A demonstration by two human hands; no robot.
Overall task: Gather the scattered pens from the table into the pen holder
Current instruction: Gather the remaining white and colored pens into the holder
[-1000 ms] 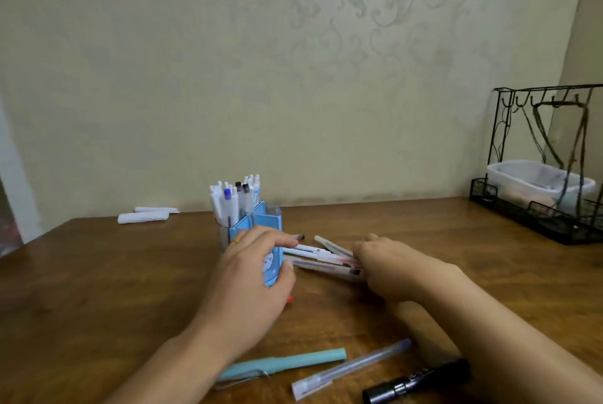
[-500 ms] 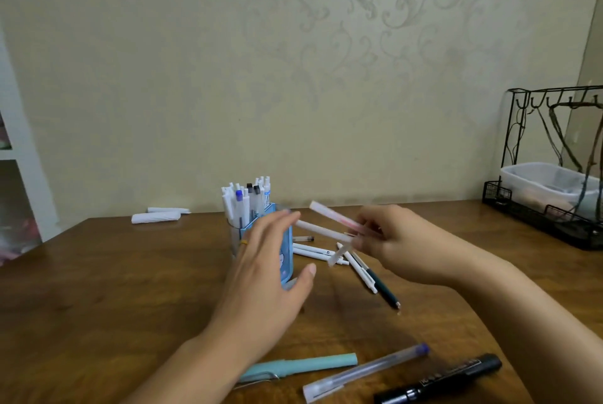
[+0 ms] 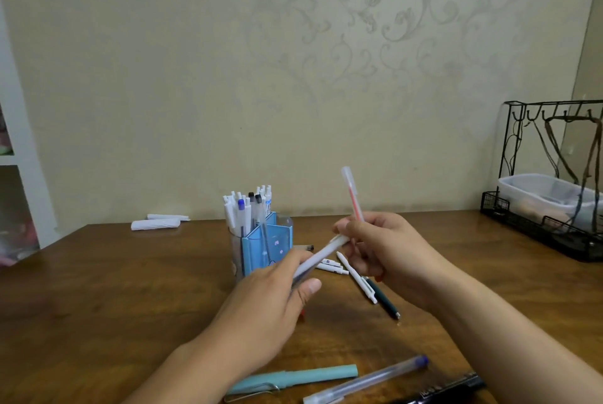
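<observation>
A blue and clear pen holder (image 3: pixel 261 242) stands mid-table with several white pens upright in it. My right hand (image 3: pixel 385 245) grips a clear pen with red ink (image 3: pixel 351 193), pointing up, and one end of a white pen (image 3: pixel 321 255). My left hand (image 3: pixel 270 302), in front of the holder, grips the other end of that white pen. On the table lie a white pen (image 3: pixel 357 278), a dark green pen (image 3: pixel 386 302), short white pens (image 3: pixel 331 265), a teal pen (image 3: pixel 293 379), a clear blue-capped pen (image 3: pixel 368 379) and a black marker (image 3: pixel 450 389).
The brown wooden table (image 3: pixel 130 289) meets a patterned wall. Two white rolled papers (image 3: pixel 156 223) lie at the back left. A black wire rack (image 3: pixel 551 181) holding a clear plastic box (image 3: pixel 541 191) stands at the back right. A white shelf edge is at far left.
My right hand lifted pens off the table and raised the red-ink pen upright. My left hand left the holder's side and took hold of the white pen's lower end.
</observation>
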